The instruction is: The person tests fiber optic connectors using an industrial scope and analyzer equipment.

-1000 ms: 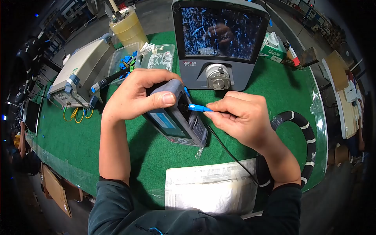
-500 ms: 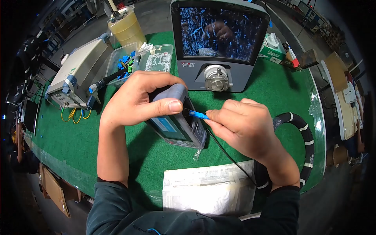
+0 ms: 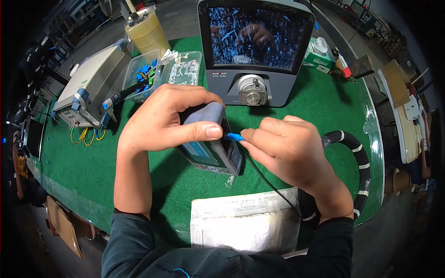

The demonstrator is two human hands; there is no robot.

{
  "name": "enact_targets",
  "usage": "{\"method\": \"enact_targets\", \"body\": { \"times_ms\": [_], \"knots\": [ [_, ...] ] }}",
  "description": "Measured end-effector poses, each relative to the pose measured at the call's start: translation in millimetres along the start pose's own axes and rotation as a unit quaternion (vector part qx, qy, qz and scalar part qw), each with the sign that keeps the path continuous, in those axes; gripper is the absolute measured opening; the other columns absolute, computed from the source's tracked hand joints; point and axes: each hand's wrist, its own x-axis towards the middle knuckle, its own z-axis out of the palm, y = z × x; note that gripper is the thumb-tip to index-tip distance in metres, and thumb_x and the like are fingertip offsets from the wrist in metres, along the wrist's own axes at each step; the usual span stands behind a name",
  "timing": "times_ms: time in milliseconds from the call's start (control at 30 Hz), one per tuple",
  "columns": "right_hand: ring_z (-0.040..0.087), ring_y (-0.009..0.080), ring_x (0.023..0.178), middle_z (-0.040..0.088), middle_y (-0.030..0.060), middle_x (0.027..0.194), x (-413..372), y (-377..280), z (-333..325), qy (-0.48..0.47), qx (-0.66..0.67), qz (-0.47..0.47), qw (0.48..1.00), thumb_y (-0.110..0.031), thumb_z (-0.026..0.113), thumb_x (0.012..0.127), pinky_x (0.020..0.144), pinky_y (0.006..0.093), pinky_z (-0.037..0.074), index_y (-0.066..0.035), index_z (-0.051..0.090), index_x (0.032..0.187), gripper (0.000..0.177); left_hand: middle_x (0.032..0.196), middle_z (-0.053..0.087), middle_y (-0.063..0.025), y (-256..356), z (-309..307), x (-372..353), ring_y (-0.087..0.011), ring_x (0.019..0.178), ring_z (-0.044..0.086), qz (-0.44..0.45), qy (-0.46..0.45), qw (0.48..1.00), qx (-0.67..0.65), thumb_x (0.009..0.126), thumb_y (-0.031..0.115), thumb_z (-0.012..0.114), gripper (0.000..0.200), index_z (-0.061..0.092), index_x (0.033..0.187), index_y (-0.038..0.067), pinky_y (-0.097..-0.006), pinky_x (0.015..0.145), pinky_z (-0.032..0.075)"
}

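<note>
My left hand [image 3: 171,118] is wrapped round the top of a grey handheld device [image 3: 206,155], its thumb across the upper edge near a port on the right side. The device stands tilted on the green mat, with part of its lit screen showing below my hand. Between the fingertips of my right hand [image 3: 282,146] is a small blue connector [image 3: 235,136], its tip at the device's side port; how deep it sits is hidden. A thin black cable [image 3: 266,179] runs down from the connector toward a black coil.
Behind stands a monitor unit [image 3: 252,39] with a round metal fixture. Trays of blue and white parts [image 3: 183,74] and a beige instrument [image 3: 92,83] are at the left. A black coil with white bands [image 3: 364,162] lies right, white sheets [image 3: 245,222] in front.
The connector's tip and my right hand are slightly closer to the device, and less of the blue connector shows. The whole view has shifted a little.
</note>
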Motion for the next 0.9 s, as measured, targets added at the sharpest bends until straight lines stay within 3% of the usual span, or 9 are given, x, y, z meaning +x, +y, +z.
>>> {"method": "enact_targets", "body": {
  "times_ms": [500, 733, 767, 800, 900],
  "knots": [
    [0.06, 0.018, 0.063, 0.06, 0.0012, 0.077, 3, 0, 18, 0.059, 0.04, -0.029, 0.997, -0.008, 0.084, 0.073, 0.057, 0.0331, 0.046, -0.007, 0.076, 0.099, 0.027, 0.088, 0.07, -0.0155, -2, 0, 3, -0.0271, 0.079, 0.068, 0.007, -0.018, 1.0, 0.005, 0.085, 0.056, 0.074, 0.065, 0.071, 0.107, -0.005, -0.0358, 0.072, 0.052],
    [0.066, 0.0258, 0.068, 0.061, 0.0049, 0.082, 8, 10, 30, 0.08, 0.082, -0.007, 0.993, -0.01, 0.078, 0.081, 0.061, 0.0365, 0.052, -0.008, 0.072, 0.1, 0.02, 0.089, 0.069, -0.0101, 1, -1, -2, -0.0168, 0.081, 0.064, -0.078, 0.002, 0.997, -0.027, 0.085, 0.052, 0.079, 0.064, 0.07, 0.112, -0.006, -0.0321, 0.074, 0.052],
    [0.064, 0.0215, 0.066, 0.063, 0.0052, 0.081, 9, 12, 33, 0.074, 0.148, 0.025, 0.986, -0.008, 0.079, 0.083, 0.061, 0.0331, 0.05, -0.006, 0.074, 0.102, 0.019, 0.09, 0.068, -0.0089, 2, -2, -4, -0.0147, 0.081, 0.063, -0.111, 0.003, 0.993, -0.038, 0.085, 0.051, 0.08, 0.064, 0.069, 0.114, -0.006, -0.0311, 0.074, 0.052],
    [0.062, 0.0172, 0.065, 0.064, 0.0055, 0.08, 10, 14, 34, 0.067, 0.212, 0.055, 0.973, -0.006, 0.079, 0.085, 0.061, 0.0297, 0.049, -0.004, 0.075, 0.103, 0.018, 0.091, 0.068, -0.0078, -1, -1, -7, -0.013, 0.082, 0.062, -0.079, 0.008, 0.997, -0.008, 0.085, 0.05, 0.081, 0.064, 0.068, 0.116, -0.005, -0.0299, 0.075, 0.052],
    [0.067, 0.0193, 0.067, 0.069, 0.008, 0.081, 8, 13, 38, 0.036, 0.28, 0.096, 0.955, -0.017, 0.08, 0.089, 0.061, 0.0329, 0.051, -0.003, 0.072, 0.109, 0.026, 0.091, 0.068, -0.0072, 4, -2, -14, -0.0128, 0.083, 0.062, -0.093, 0.002, 0.995, 0.021, 0.085, 0.05, 0.081, 0.064, 0.068, 0.117, -0.004, -0.0304, 0.075, 0.053]
  ]
}}
